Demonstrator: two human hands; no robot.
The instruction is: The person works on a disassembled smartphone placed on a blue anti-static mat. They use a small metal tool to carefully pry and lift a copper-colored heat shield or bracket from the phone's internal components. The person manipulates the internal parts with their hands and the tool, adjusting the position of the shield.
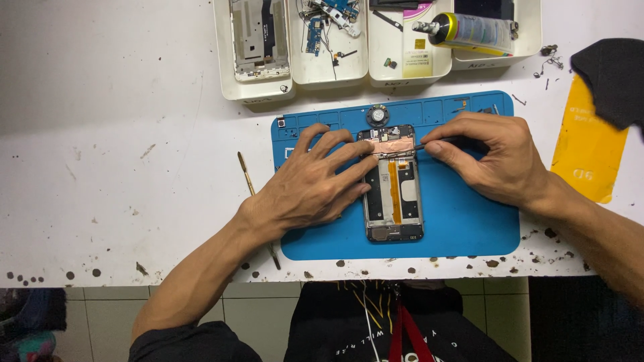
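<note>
An opened phone [394, 194] lies face down on a blue work mat [463, 214], its insides showing: a copper shield at the top and an orange flex strip down the middle. My left hand [312, 181] lies flat on the mat with its fingertips pressing on the phone's left edge and copper shield. My right hand [493, 157] pinches thin black tweezers [419, 147], whose tip touches the right end of the copper shield.
White trays at the back hold a phone frame [258, 37], small circuit boards [329, 23] and a yellow glue tube [469, 30]. A thin metal pry tool [246, 174] lies left of the mat. A yellow card [587, 151] and dark cloth [614, 74] sit right.
</note>
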